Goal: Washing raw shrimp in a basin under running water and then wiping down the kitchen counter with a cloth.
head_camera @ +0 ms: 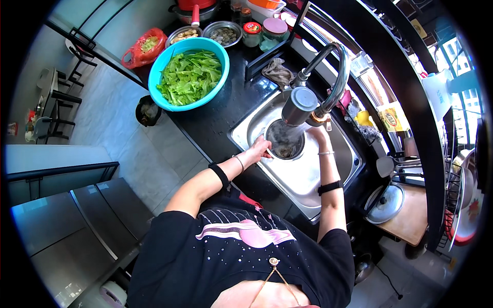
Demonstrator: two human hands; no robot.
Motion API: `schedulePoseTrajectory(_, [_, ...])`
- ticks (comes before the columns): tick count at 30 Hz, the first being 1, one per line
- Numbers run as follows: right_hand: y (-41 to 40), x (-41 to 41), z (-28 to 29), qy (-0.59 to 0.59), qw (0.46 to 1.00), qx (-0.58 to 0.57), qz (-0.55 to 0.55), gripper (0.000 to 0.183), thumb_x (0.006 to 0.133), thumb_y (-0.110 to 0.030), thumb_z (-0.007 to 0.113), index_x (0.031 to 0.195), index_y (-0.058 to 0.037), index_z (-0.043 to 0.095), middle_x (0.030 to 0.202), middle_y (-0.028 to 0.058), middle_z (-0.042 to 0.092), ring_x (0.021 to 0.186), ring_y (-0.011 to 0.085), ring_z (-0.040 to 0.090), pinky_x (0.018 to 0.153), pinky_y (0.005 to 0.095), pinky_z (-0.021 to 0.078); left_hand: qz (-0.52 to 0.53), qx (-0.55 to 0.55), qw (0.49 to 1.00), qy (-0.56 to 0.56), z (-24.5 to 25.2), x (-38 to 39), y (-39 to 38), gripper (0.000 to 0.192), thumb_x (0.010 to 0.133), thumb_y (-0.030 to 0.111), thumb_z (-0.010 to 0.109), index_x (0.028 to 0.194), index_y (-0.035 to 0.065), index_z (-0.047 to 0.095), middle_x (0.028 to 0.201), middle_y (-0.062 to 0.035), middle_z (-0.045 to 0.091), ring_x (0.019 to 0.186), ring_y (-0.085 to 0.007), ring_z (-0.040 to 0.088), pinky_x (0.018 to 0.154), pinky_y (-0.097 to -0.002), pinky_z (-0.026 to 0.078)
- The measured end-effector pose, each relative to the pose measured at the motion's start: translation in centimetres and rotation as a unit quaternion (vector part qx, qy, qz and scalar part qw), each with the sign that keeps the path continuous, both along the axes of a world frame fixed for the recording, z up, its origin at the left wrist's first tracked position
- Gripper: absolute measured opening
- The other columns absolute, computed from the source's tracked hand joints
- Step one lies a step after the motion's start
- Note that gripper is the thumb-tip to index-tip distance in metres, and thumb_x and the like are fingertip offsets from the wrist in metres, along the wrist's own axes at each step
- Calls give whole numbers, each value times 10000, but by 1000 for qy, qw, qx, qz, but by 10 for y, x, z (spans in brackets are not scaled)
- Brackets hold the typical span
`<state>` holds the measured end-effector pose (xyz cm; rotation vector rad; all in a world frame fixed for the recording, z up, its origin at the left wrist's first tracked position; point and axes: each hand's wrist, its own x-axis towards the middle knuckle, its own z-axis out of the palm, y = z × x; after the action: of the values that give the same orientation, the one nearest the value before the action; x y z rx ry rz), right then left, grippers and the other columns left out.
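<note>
A round metal bowl (pixel 285 143) is in the stainless steel sink (pixel 296 179), under the faucet (pixel 342 73). Water runs into it, and something brownish shows at its bottom. My left hand (pixel 262 147) grips the bowl's left rim, thumb and fingers on either side. My right hand (pixel 319 133) is at the bowl's upper right side, its fingers partly hidden below the faucet head; whether it grips the rim cannot be told. A grey cylinder (pixel 299 106) on the faucet hangs over the bowl's far edge.
Left of the sink, a turquoise basin (pixel 154 82) holds cut leafy greens. Behind it stand a red plastic bag (pixel 134 54), a metal bowl of shellfish (pixel 223 34) and glass jars (pixel 252 36). A grey rag (pixel 278 72) lies behind the sink. A pot lid (pixel 385 204) lies to the right.
</note>
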<state>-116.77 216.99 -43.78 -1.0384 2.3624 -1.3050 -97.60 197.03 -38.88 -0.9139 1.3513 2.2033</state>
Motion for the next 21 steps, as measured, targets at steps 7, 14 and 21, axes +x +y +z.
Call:
schedulePoseTrajectory(7, [-55,-39,35,-71,994,-49,-71,268,747,-129,600,984,-9,564,908,87,597,829,181,562,688,304,461,30,-10,999,10,-19,26,-20,392,630,19,460,1019,24,415,825,-105,492,582,-210,546,398,-277,474])
schedulePoseTrajectory(14, [-68,-18,29,-70,997,23,-35,288,753,-112,601,1018,-10,554,974,82,585,869,167,553,710,301,464,62,-12,998,-4,-14,39,-30,373,637,5,470,1003,21,400,764,-85,467,523,-185,514,399,-272,482])
schedulePoseTrajectory(21, [-95,96,58,-53,988,119,81,332,761,-148,598,1056,-7,535,1072,135,541,982,251,520,820,340,428,76,-12,996,32,-3,46,-40,493,652,-6,432,1133,84,378,863,-77,496,609,-177,543,440,-264,492])
